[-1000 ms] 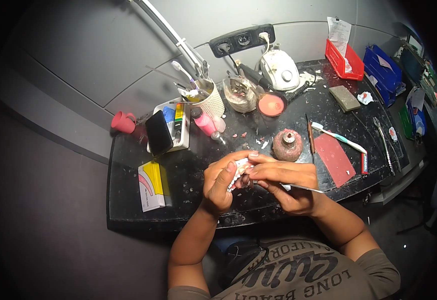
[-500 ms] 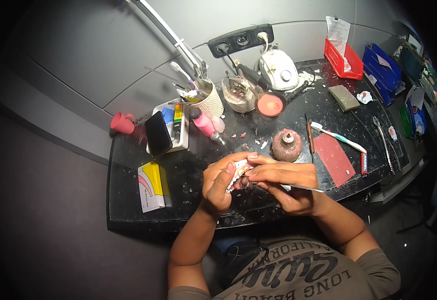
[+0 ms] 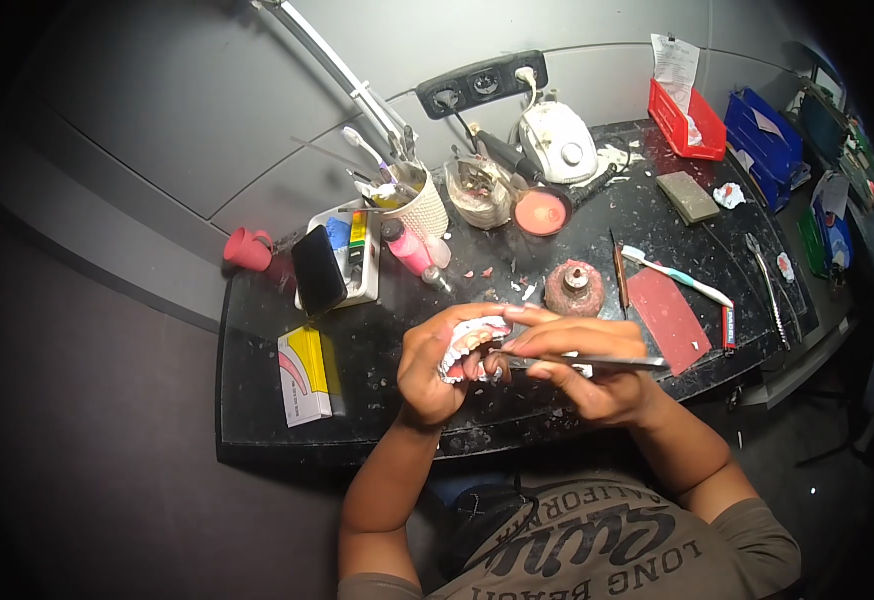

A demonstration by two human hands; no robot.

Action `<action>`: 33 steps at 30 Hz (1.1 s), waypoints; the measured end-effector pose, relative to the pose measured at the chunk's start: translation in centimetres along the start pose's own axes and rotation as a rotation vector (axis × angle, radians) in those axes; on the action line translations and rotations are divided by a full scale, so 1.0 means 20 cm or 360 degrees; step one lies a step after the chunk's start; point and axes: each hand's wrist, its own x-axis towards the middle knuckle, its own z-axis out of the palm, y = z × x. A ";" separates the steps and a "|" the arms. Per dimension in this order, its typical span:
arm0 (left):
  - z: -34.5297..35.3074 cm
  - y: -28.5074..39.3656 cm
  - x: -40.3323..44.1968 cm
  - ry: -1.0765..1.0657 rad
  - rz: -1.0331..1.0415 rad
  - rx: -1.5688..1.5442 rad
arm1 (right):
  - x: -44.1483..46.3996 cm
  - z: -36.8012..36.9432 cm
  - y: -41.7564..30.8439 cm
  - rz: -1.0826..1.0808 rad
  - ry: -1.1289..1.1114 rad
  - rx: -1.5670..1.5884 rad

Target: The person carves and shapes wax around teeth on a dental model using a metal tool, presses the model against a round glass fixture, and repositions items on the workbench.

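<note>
Black bench (image 3: 367, 395) across centre. White unit (image 3: 557, 145) upper centre. Red sheet (image 3: 667, 315) right of centre; flask (image 3: 574, 290) left of it. Left hand (image 3: 425, 370) curled round dental model (image 3: 472, 340), frame centre, fingers partly hiding it; right hand (image 3: 597, 375) pinches slim tool (image 3: 639, 363).

Dental model (image 3: 464, 335) turned, more teeth (image 3: 476, 342) showing, metal tool (image 3: 607, 361) swung nearly level, more visible

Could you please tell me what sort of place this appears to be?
Probably a dental workshop: the left hand holds a dental model with teeth, the right hand holds a slim metal tool, and a flat pink sheet, perhaps wax, lies on the worktop.
</note>
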 end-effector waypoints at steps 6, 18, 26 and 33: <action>0.00 -0.01 0.04 -0.0005 0.0096 -0.0400 | -0.06 0.02 0.07 -0.0013 0.0227 0.0256; 0.05 -0.04 0.01 0.0200 0.0453 0.0419 | -0.06 0.01 0.04 0.0062 0.0312 -0.0068; 0.06 -0.08 0.02 0.0093 0.0691 0.0451 | 0.01 0.02 -0.03 -0.0291 0.0207 -0.0459; 0.04 -0.08 0.01 0.0065 0.0699 0.0491 | 0.02 0.06 -0.04 -0.0358 0.0131 -0.0397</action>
